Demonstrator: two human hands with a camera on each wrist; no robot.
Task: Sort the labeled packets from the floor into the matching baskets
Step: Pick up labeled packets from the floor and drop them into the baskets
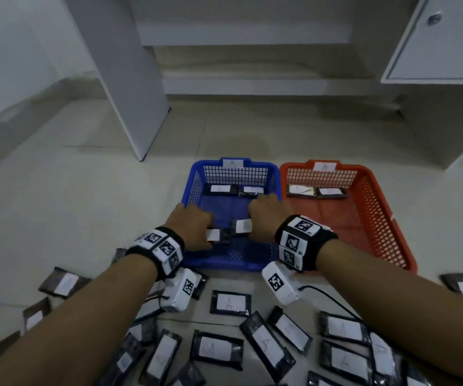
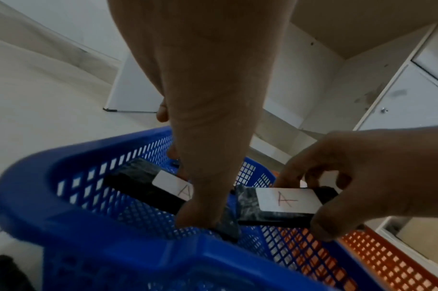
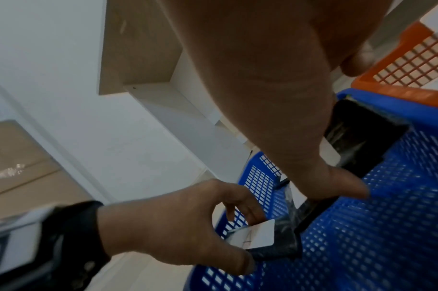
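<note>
Hands over blue basket (image 1: pixel 197 174); left hand (image 1: pixel 194 227) pinches one A packet (image 2: pixel 148 185); right hand (image 1: pixel 266 215) another (image 2: pixel 285 204).

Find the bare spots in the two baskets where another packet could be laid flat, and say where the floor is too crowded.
In the blue basket, the mesh between the two back-wall packets and the hands is free. The orange basket is bare in front of its two back packets. The floor near the person is crowded with loose packets.
</note>
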